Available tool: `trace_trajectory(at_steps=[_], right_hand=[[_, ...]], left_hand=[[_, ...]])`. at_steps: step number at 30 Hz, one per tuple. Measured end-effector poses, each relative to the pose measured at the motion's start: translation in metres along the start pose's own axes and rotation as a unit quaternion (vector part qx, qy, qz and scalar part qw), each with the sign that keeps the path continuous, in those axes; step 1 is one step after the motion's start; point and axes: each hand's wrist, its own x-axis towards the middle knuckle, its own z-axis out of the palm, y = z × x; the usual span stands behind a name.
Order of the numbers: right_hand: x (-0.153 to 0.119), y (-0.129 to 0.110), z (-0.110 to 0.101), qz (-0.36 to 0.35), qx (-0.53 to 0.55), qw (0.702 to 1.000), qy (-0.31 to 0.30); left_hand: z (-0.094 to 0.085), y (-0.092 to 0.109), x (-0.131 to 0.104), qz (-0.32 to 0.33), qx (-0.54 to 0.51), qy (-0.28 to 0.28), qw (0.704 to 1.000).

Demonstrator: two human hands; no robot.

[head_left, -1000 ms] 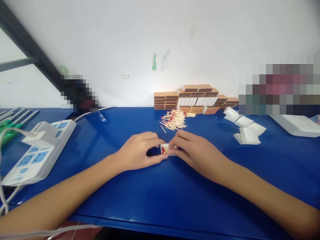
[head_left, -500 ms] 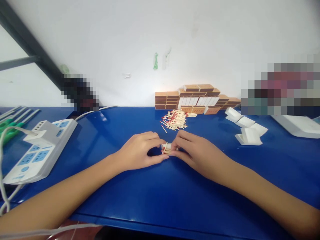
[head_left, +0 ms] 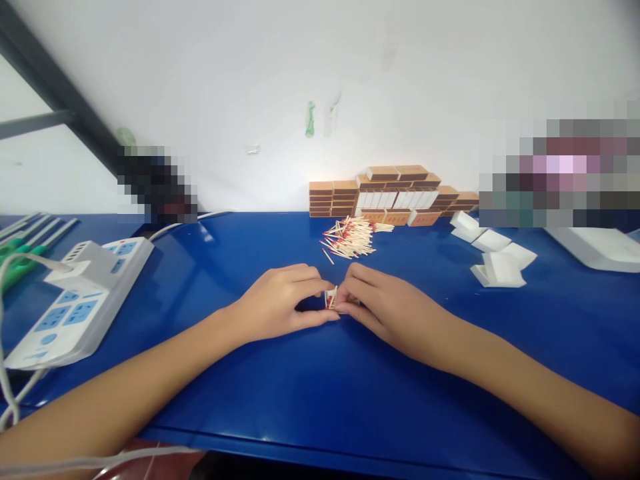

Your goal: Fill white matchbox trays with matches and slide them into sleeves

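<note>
Between my hands on the blue table is a small white matchbox tray [head_left: 327,295] holding red-tipped matches [head_left: 334,299], one of them slanting upward. My left hand [head_left: 285,298] pinches the tray's left end between thumb and fingers. My right hand [head_left: 387,300] is closed over its right part, fingertips together on the matches; those fingers hide much of the tray. Just beyond lies a loose pile of matches [head_left: 353,237], mostly with red heads toward the left.
Stacked matchboxes [head_left: 333,200] stand against the wall behind the pile. Several white trays [head_left: 503,269] lie at the right, near a white container [head_left: 600,248]. A power strip [head_left: 80,317] with cables and green-handled tools [head_left: 20,257] occupy the left. The table's front edge [head_left: 300,445] is near me.
My right fingertips have moved slightly left along the tray, over the matches. The slanting match leans more to the right. My left hand has stayed nearly still.
</note>
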Motion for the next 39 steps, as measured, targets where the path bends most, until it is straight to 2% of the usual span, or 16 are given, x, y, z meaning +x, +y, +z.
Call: trace_trajectory(at_steps=[7,12,16,20,23,27,30,34,37,39], right_hand=[[0.001,0.001,0.001,0.013,0.014,1.000,0.006],[0.002,0.001,0.000,-0.001,-0.011,1.000,-0.002],[0.001,-0.001,0.001,0.015,-0.023,0.999,0.021],[0.000,0.002,-0.002,-0.008,-0.012,0.999,0.030],[-0.001,0.018,-0.013,0.002,-0.015,0.997,0.080],[-0.002,0.060,-0.029,0.093,-0.065,0.980,0.166],[-0.001,0.084,-0.031,0.148,-0.068,0.970,0.180],[0.005,0.084,-0.021,0.162,-0.043,0.972,0.163],[0.008,0.080,-0.016,0.159,-0.062,0.973,0.156],[0.007,0.085,-0.018,0.166,-0.091,0.969,0.160]], left_hand=[[0.000,0.000,0.000,0.007,-0.004,-0.001,1.000],[0.001,0.000,0.000,0.009,-0.004,0.002,1.000],[0.002,-0.001,0.000,0.010,0.000,0.008,1.000],[0.003,-0.002,0.000,0.007,0.004,0.013,1.000],[0.002,-0.002,-0.001,-0.002,0.012,0.012,1.000],[0.001,-0.004,-0.002,-0.003,0.018,0.025,1.000],[0.001,-0.005,-0.002,-0.006,0.028,0.029,0.999],[0.002,-0.005,-0.001,-0.017,0.037,0.027,0.999],[0.002,-0.004,-0.001,-0.031,0.041,0.024,0.998],[0.001,-0.003,-0.001,-0.040,0.047,0.019,0.998]])
